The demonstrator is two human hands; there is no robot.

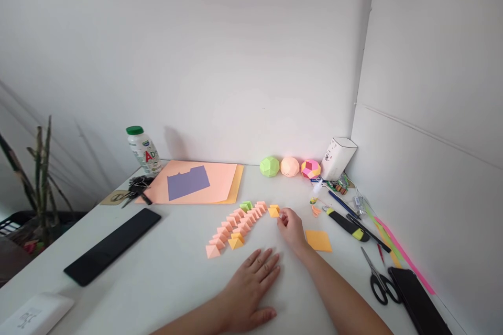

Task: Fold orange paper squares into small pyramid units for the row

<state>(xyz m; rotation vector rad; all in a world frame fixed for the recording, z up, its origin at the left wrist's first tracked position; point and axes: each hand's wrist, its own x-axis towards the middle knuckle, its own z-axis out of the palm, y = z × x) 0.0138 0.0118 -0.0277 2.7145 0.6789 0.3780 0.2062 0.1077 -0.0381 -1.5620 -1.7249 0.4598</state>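
My left hand (253, 285) lies flat on the white table (149, 282), palm down, fingers stretched and thumb out, with nothing in it. Small folded paper pieces (223, 233) stand in two slanting rows beyond it, mostly salmon pink, with light green ones (246, 205) at the far end and orange ones (236, 241) at the near end. To the right of the rows is a short stack of orange folded paper pieces (274, 211). My right hand (291, 227) has its fingers curled and pinched at the right edge of this stack. The fingertips are partly hidden.
Scissors (379, 280), a utility knife (346, 224), pens and a black phone (418, 301) lie right. An orange paper square (318, 241) is beside my right wrist. Faceted paper balls (290, 167) line the wall. Left are paper sheets (220, 180), a bottle (143, 152) and a black slab (113, 246).
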